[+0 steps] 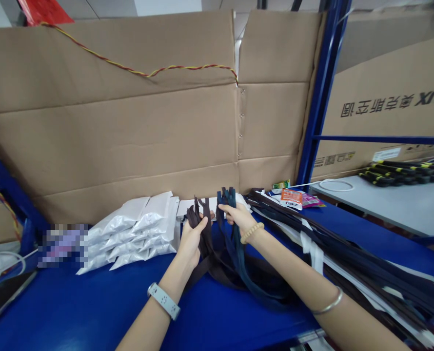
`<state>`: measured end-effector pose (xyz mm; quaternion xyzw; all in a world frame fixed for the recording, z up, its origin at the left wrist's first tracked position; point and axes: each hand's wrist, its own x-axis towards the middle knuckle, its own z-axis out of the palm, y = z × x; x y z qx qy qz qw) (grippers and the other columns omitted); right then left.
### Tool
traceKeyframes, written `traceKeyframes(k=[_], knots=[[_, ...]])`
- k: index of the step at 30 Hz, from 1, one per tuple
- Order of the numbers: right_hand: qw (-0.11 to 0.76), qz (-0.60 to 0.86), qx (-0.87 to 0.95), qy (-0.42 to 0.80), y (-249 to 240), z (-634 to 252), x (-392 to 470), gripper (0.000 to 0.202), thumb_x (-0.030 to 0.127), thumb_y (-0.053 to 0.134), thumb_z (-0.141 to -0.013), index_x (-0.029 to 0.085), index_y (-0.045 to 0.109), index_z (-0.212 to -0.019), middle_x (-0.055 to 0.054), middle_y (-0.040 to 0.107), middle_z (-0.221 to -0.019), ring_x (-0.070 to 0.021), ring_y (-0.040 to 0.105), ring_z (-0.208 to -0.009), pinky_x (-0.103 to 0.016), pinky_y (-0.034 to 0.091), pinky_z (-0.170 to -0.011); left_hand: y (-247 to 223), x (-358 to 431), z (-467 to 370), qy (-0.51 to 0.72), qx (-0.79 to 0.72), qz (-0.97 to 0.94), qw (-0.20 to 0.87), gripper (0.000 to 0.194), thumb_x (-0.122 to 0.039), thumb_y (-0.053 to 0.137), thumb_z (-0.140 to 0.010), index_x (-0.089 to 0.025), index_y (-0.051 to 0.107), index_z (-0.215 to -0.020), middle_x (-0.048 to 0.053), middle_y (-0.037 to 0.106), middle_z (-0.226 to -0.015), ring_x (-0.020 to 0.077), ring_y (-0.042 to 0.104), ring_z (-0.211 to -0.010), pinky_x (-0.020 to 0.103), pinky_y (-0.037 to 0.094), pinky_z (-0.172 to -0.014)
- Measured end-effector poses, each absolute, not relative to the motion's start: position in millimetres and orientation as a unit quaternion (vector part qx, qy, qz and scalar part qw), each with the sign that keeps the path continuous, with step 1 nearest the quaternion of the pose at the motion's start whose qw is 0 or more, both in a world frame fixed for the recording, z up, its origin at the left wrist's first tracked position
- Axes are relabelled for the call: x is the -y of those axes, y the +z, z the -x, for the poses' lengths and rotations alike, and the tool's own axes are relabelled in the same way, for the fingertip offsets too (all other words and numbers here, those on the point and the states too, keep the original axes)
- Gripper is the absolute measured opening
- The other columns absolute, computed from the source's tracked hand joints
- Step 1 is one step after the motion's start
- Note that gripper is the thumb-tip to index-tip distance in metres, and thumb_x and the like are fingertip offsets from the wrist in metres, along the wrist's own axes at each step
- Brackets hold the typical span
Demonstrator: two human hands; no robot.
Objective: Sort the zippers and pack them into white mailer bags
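Brown zippers [214, 263] are gripped near their upper ends by my left hand [191, 241], its thumb laid across them. Just to the right, my right hand [242, 217] pinches the tops of several dark blue zippers [239, 258]. Both bunches hang down and curve to the right over the blue table [103, 307], where their lower lengths overlap. The two hands are close together but apart. Long bundles of dark zippers [348, 253], with white strips among them, lie along the table's right side, under and beyond my right forearm.
White plastic packets [140, 226] are stacked on the left, beside a blurred purple item [61, 246]. Cardboard [129, 136] walls off the back. Small snack-like packets [292, 199] lie at the back right, near a blue metal post [319, 107]. Black and yellow tools [403, 171] rest on a grey shelf.
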<state>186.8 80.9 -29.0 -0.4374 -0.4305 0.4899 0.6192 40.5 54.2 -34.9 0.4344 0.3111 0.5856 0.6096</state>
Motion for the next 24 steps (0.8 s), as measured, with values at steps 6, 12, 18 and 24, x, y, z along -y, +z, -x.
traceKeyframes(k=[6,12,18,24], knots=[[0.643,0.315,0.379,0.587,-17.6,-195.6,-80.2,0.016,0.031,0.058,-0.069,0.019,0.048,-0.071,0.002,0.054,-0.061,-0.011,0.051,-0.053,-0.025,0.044,-0.051,-31.0,-50.7,-43.0,0.58,-0.286,-0.441,0.622,0.028,-0.021,0.07,-0.072,-0.016,0.053,-0.094,0.011,0.069,-0.101,0.0221,0.065,-0.096,0.04,0.045,-0.096],[0.548,0.338,0.501,0.579,-16.4,-191.5,-70.1,0.035,0.038,0.074,-0.063,0.018,0.046,-0.069,0.01,0.036,-0.046,-0.0021,0.025,-0.036,-0.017,0.016,-0.033,-28.3,-46.8,-45.6,0.572,-0.298,-0.466,0.605,0.031,-0.024,0.072,-0.07,-0.017,0.055,-0.094,0.009,0.069,-0.095,0.0232,0.067,-0.089,0.041,0.048,-0.092],[0.554,0.4,0.512,0.521,-21.5,-186.8,-70.5,0.039,0.043,0.077,-0.058,0.017,0.048,-0.066,0.006,0.046,-0.045,-0.0022,0.03,-0.033,-0.018,0.017,-0.031,-25.8,-45.8,-45.1,0.531,-0.313,-0.532,0.581,0.034,-0.035,0.072,-0.069,-0.015,0.061,-0.094,0.01,0.07,-0.089,0.0244,0.067,-0.081,0.041,0.049,-0.083],[0.584,0.379,0.494,0.521,-26.6,-187.8,-77.8,0.043,0.046,0.077,-0.058,0.019,0.044,-0.062,0.009,0.036,-0.04,-0.0028,0.028,-0.034,-0.017,0.021,-0.032,-26.8,-45.3,-46.6,0.516,-0.338,-0.562,0.551,0.041,-0.045,0.065,-0.074,-0.014,0.062,-0.101,0.012,0.069,-0.09,0.0246,0.066,-0.08,0.038,0.051,-0.075]])
